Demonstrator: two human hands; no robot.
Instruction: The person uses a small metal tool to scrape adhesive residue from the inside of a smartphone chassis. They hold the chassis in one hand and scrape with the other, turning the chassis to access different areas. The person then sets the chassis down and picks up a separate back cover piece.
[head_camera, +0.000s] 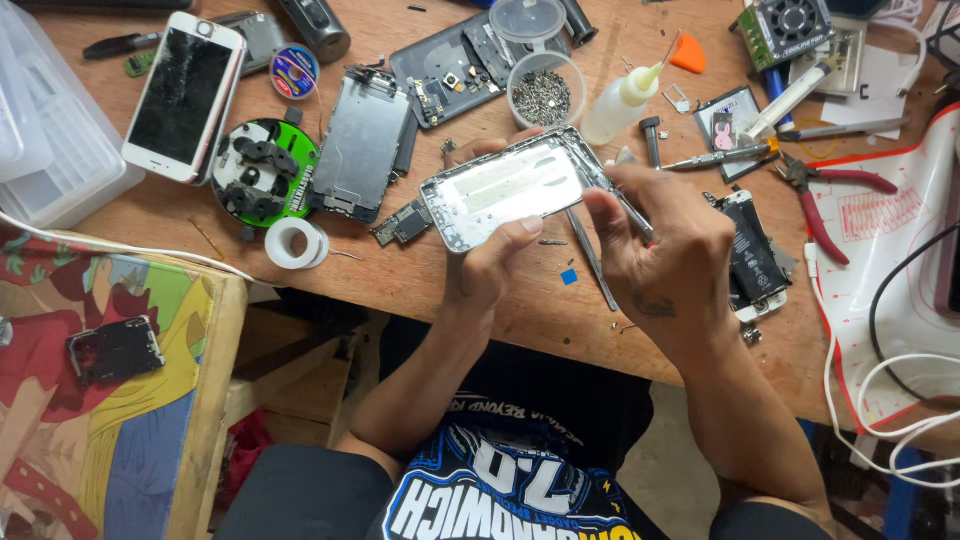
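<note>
The left hand (490, 262) grips from below a silver phone housing (510, 190), open side up and tilted to the face, a little above the wooden table (470, 290), so the inside is easy to see. The right hand (660, 250) is closed on a thin metal tool (625, 205) whose tip touches the housing's right edge. Behind, a round clear cup (545, 92) holds many tiny screws; its lid (528, 18) lies beside

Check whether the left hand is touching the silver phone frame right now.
Touching. The head view shows the left hand gripping the silver phone frame, thumb pressed on its lower edge and fingertips curled over the far edge.
</note>
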